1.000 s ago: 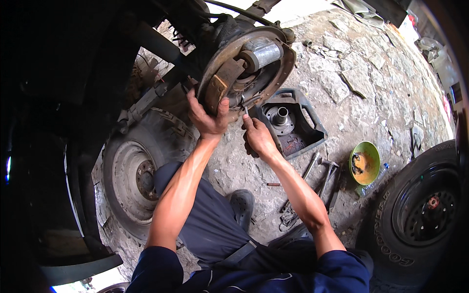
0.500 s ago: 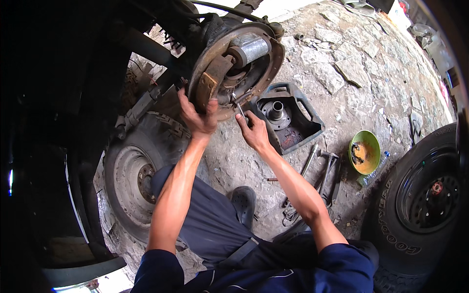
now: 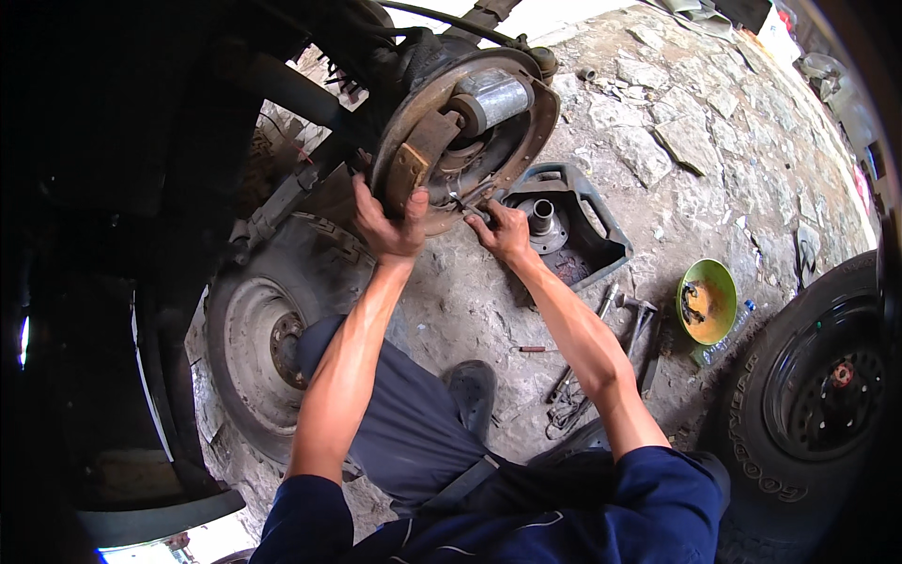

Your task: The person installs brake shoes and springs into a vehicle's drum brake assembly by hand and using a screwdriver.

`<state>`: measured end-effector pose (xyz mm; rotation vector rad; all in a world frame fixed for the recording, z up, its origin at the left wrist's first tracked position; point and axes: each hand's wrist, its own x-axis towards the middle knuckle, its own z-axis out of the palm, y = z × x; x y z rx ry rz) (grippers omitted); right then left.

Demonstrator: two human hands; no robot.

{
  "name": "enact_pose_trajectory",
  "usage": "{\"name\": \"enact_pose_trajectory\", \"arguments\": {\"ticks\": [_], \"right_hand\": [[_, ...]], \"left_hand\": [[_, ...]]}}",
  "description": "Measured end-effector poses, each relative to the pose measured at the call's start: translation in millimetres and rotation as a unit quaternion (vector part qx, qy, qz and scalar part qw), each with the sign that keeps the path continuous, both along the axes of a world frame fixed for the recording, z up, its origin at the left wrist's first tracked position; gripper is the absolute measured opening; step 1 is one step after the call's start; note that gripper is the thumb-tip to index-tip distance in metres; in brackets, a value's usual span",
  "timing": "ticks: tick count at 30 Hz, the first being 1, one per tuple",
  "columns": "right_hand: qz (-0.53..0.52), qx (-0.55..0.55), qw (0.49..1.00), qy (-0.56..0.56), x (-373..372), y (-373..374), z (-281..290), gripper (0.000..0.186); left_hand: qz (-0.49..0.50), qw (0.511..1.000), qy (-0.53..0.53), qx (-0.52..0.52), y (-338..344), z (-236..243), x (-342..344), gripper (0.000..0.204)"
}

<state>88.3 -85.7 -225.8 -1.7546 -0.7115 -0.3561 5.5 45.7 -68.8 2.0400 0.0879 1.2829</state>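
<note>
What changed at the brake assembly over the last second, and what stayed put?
The right hand moved up from the stone ground to the lower edge of the brake assembly, fingers now at its hardware. The left hand kept gripping the brake shoe. The green bowl and tools lay unmoved.

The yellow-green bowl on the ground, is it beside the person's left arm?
No, the yellow-green bowl lies on the stone ground on the right side, near the black tyre, far from the left hand.
</note>
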Motion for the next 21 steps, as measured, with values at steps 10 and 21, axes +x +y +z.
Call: {"name": "enact_pose_trajectory", "arguments": {"ticks": [10,21], "right_hand": [[0.004,0.019,0.997,-0.080,14,-8,4,0.044],[0.028,-0.157,0.985,0.072,-3,-30,60,0.055]], "left_hand": [[0.051,0.997,0.050,-0.010,-7,-3,-4,0.098],[0.085,0.996,0.026,0.018,4,-18,0,0.103]]}}
